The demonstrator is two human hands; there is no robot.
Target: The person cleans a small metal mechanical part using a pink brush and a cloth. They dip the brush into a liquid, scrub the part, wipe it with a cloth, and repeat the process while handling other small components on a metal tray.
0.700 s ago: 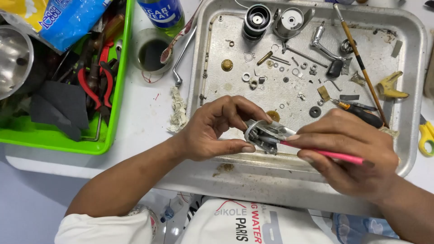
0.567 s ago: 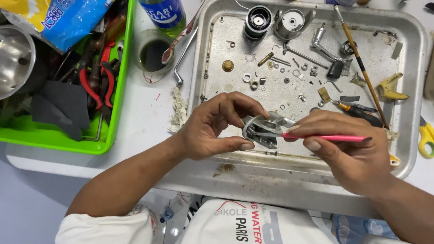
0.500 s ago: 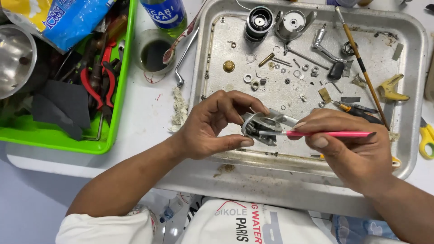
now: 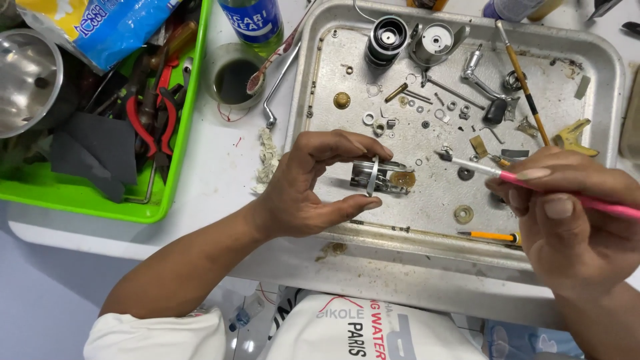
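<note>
A green tray at the far left holds red-handled pliers; beside it stands a small cup of dark liquid. The left hand curls around a small metal reel part, pinching it between thumb and fingertips just above the metal tray. The right hand grips a pink-handled brush, fingers closed on it, its tip apart from the part, over scattered washers and screws
</note>
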